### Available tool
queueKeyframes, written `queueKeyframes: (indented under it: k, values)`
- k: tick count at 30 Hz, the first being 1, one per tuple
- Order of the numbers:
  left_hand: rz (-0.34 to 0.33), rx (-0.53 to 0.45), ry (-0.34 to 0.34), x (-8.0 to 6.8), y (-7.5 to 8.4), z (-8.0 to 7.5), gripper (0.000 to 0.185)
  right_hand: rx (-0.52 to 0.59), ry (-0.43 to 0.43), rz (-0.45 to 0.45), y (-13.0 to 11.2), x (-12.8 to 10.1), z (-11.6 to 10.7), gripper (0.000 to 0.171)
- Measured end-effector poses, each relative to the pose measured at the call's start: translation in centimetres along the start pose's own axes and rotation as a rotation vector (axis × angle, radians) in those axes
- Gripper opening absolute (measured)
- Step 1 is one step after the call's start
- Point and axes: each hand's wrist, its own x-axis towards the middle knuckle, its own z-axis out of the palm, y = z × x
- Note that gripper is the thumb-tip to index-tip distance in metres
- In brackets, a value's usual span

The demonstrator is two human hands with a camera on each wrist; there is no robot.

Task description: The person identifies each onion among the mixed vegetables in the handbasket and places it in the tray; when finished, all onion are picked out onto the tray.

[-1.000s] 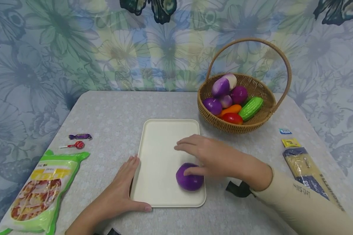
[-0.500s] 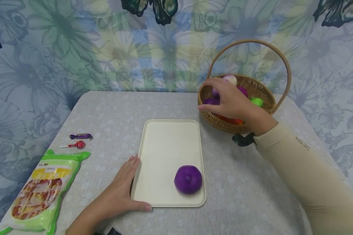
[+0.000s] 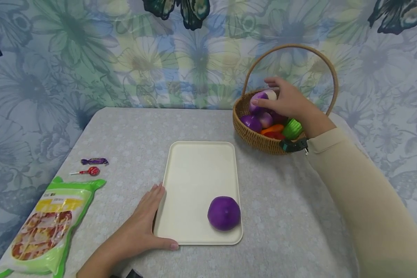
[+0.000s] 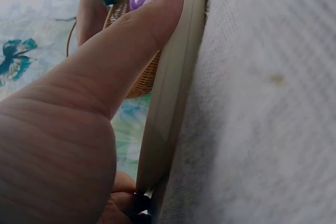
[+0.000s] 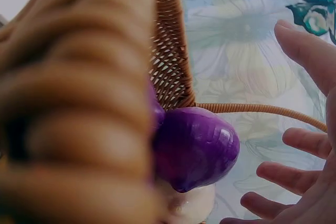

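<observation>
Hands: your left hand [image 3: 142, 227] rests flat, steadying the tray [image 3: 194, 170]; your right hand [image 3: 286, 100] touches the purple-white vegetable [image 3: 258, 101], grip not visible.
Done: one purple onion [image 3: 224, 213] on tray.
Left: the others lie in the basket [image 3: 253, 137].

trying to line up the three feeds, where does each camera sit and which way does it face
Head: worn high, facing forward and down at the tray and basket; both hands and a sleeve show.
Left wrist: low beside the tray rim, looking along it; the left hand fills it.
Right wrist: at the basket wall, facing a purple-and-white vegetable; right fingers show.
Shared: all see the basket.
</observation>
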Motion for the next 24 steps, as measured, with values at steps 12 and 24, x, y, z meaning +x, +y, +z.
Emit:
queueKeyframes:
  k: [12, 24]
  values:
    - [-0.012, 0.004, -0.016, 0.0, 0.0, -0.1, 0.151, 0.008, -0.003, 0.031, 0.5, -0.4, 0.8, 0.107]
    - [-0.007, 0.003, -0.015, 0.0, 0.2, -0.1, 0.150, 0.018, -0.029, 0.008, -0.2, -1.7, 0.6, 0.106]
